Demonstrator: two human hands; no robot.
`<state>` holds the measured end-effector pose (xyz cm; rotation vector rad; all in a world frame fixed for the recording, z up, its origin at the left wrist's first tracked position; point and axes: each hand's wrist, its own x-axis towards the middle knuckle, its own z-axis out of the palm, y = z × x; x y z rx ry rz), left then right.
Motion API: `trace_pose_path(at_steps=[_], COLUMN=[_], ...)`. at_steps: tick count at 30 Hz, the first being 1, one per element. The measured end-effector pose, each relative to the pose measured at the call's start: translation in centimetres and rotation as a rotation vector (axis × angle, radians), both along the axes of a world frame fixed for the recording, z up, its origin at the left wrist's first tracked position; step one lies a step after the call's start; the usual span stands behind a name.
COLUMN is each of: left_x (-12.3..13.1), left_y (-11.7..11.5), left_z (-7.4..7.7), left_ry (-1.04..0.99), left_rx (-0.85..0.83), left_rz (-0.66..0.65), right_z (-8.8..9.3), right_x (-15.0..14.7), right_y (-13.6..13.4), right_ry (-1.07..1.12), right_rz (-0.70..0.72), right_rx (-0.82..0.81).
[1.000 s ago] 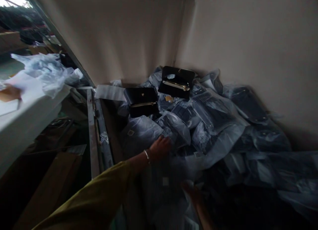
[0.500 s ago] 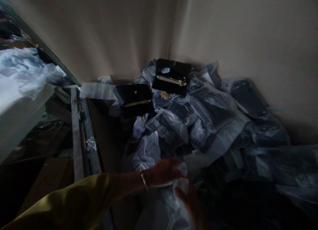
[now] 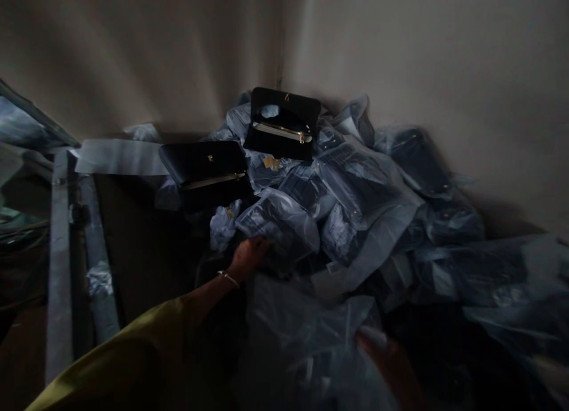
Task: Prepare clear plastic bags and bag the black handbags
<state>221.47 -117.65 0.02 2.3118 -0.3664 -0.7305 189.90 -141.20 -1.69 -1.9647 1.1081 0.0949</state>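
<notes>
My left hand [image 3: 251, 258], with a bracelet at the wrist, reaches forward to the near edge of a clear-bagged dark item [image 3: 280, 221] in the pile. Its fingers look curled; what they grip, if anything, is hidden in the dark. At the lower right, my right hand [image 3: 389, 357] pinches the edge of a large clear plastic bag [image 3: 306, 322], which spreads out below the pile. Two black wallets, a left one [image 3: 208, 165] and a rear one [image 3: 284, 124], lie unbagged on top with gold zips showing. A crumpled plastic wad [image 3: 224, 224] is beside my left hand.
Several bagged dark items [image 3: 364, 177] are heaped against the wall corner. A white strip of sheet [image 3: 122, 157] lies left of the wallets. Along the left side runs a metal frame rail [image 3: 60, 263]. The lower area is very dark.
My hands were close together on the plastic and have moved apart. The left went forward to the pile, the right moved right, spreading the bag. The view has shifted to the right.
</notes>
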Motion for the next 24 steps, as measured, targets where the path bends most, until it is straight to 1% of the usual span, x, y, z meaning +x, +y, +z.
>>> trace_pose_path(at_steps=[1, 2, 4, 5, 6, 7, 8, 10, 12, 13, 15, 17, 19, 22, 24], left_x=[0.9, 1.9, 4.4, 5.6, 6.7, 7.6, 8.2, 8.6, 8.1, 7.8, 7.2, 6.9, 6.3, 4.1, 2.3], left_y=[-0.5, -1.4, -3.9, -5.3, -6.7, -7.8, -8.7, -9.5, -9.2, -8.8, -7.6, -6.4, -5.2, -3.2, -1.9], left_z=[0.8, 1.7, 3.4, 3.9, 4.2, 4.2, 3.9, 3.1, 2.3, 2.2, 2.6, 3.6, 4.8, 6.6, 7.5], left_ry=[-0.113, -0.258, -0.589, -0.715, -0.771, -0.773, -0.745, -0.680, -0.669, -0.670, -0.655, -0.628, -0.607, -0.605, -0.592], left_rx=[-0.014, -0.036, -0.058, -0.031, 0.030, 0.099, 0.164, 0.243, 0.252, 0.254, 0.266, 0.284, 0.286, 0.240, 0.214], left_rz=[-0.013, -0.058, -0.223, -0.313, -0.378, -0.424, -0.449, -0.482, -0.506, -0.519, -0.548, -0.591, -0.657, -0.753, -0.789], right_z=[0.4, 0.9, 1.8, 2.2, 2.6, 2.9, 3.1, 3.4, 3.6, 3.8, 4.1, 4.5, 5.2, 6.3, 6.6], right_x=[1.4, 3.0, 6.5, 8.2, 9.7, 11.1, 12.1, 13.8, 15.1, 15.8, 17.4, 19.3, 21.1, 22.8, 22.5], right_y=[-0.3, -0.4, 0.0, 0.5, 1.1, 1.8, 2.4, 3.2, 3.1, 2.8, 2.1, 1.8, 2.2, 3.9, 5.2], right_ry=[-0.005, -0.023, -0.092, -0.132, -0.170, -0.201, -0.225, -0.264, -0.304, -0.323, -0.362, -0.392, -0.418, -0.371, -0.284], right_rz=[-0.032, -0.048, -0.024, 0.013, 0.052, 0.087, 0.121, 0.185, 0.228, 0.244, 0.265, 0.308, 0.395, 0.613, 0.739], right_rx=[0.012, 0.027, 0.041, 0.039, 0.031, 0.019, 0.007, -0.017, -0.061, -0.089, -0.154, -0.202, -0.235, -0.249, -0.236])
